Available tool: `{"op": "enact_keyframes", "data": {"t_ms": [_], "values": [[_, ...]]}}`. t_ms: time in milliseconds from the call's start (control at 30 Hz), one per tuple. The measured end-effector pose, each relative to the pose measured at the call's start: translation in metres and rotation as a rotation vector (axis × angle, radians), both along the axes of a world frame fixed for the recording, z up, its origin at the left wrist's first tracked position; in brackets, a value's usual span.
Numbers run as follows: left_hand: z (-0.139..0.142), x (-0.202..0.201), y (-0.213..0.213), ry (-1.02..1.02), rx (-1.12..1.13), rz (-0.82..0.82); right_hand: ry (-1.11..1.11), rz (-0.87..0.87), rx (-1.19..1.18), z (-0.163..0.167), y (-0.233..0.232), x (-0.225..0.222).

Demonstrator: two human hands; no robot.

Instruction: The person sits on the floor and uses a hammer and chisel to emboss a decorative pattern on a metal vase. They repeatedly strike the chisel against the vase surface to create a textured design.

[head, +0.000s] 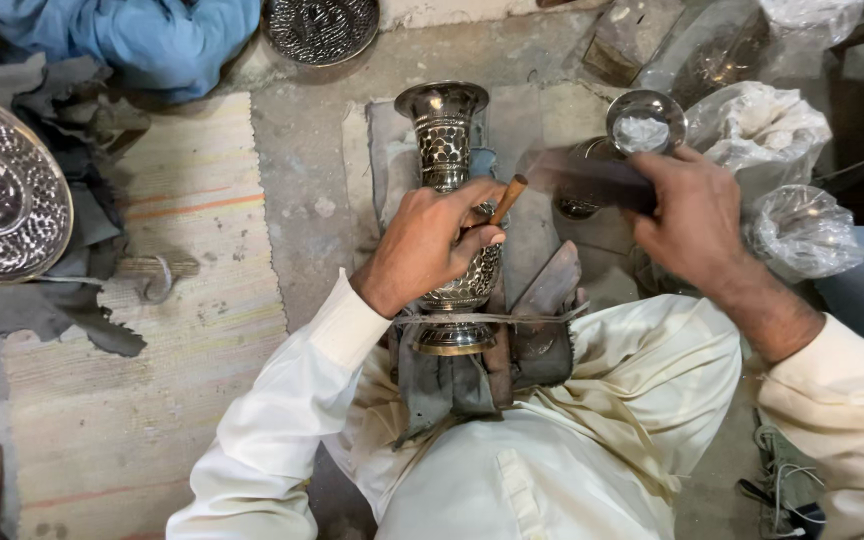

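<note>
A tall embossed metal vase (pixel 444 140) lies in front of me, its base strapped down by a thin cord over dark cloth on my lap. My left hand (pixel 430 243) rests on the vase's body and grips a small wooden-handled chisel (pixel 508 197) against the metal. My right hand (pixel 690 215) is raised to the right and holds a dark flat mallet (pixel 587 180), blurred by motion, just beside the chisel's wooden end.
A large embossed metal tray (pixel 2 195) sits at the left on grey cloth. A woven mat (pixel 192 330) covers the floor. A round patterned dish (pixel 322 28) lies at the top. Plastic-wrapped metalware (pixel 802 230) and a small metal goblet (pixel 644 122) stand at the right.
</note>
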State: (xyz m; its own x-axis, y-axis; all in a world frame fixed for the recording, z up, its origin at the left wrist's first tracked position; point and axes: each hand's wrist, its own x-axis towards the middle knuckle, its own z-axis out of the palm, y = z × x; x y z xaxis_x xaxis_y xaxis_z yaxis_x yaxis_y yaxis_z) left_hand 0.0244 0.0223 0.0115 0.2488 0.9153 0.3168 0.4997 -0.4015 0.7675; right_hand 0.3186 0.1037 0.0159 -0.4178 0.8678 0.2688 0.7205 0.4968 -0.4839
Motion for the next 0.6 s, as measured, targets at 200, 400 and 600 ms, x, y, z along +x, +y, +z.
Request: {"op": "enact_keyframes", "data": {"t_ms": [200,400,600], "values": [[0.001,-0.001,-0.001,0.032,0.0,0.011,-0.089,0.022,0.053,0.001,0.004,0.003],[0.001,0.0,0.0,0.04,-0.026,0.031,0.038,-0.014,-0.062,-0.007,0.01,-0.001],[-0.002,0.0,0.001,0.042,-0.003,0.016,0.135,0.007,-0.094,-0.013,0.008,-0.001]]}}
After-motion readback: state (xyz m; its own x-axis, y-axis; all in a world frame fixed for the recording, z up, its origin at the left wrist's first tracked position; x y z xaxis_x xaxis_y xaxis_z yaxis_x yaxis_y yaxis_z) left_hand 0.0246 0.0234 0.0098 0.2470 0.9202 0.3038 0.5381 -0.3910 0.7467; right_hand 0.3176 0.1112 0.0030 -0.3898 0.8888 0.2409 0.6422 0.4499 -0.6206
